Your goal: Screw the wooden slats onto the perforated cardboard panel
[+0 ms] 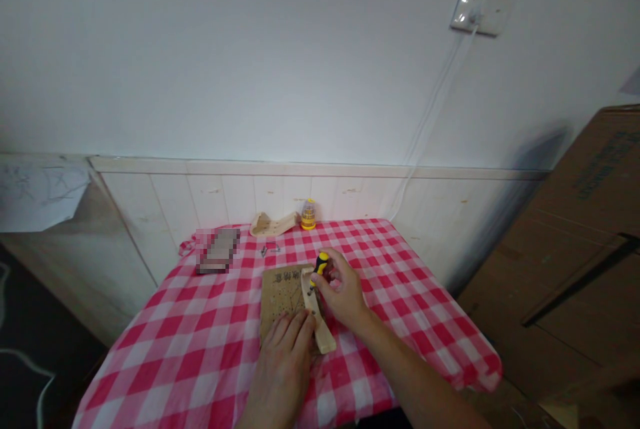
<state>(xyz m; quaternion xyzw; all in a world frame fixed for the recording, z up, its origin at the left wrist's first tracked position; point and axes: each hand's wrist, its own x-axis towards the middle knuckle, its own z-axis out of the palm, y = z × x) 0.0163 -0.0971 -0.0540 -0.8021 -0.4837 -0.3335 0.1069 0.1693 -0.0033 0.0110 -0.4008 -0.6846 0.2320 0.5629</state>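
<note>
A flat wooden board (280, 295) lies on the red and white checked tablecloth (210, 329). A narrow wooden strip (318, 322) rests along the board's right edge. My left hand (284, 359) lies flat with fingers together on the near end of the board, touching the strip. My right hand (341, 292) is closed round a small yellow and black screwdriver (320, 267), its tip pointing down at the far end of the strip.
At the table's far edge lie a curved wooden piece (273, 223) and a small yellow jar (309, 214). A few small metal parts (270, 249) sit near a blurred dark object (217, 250). A large cardboard box (575, 242) stands to the right.
</note>
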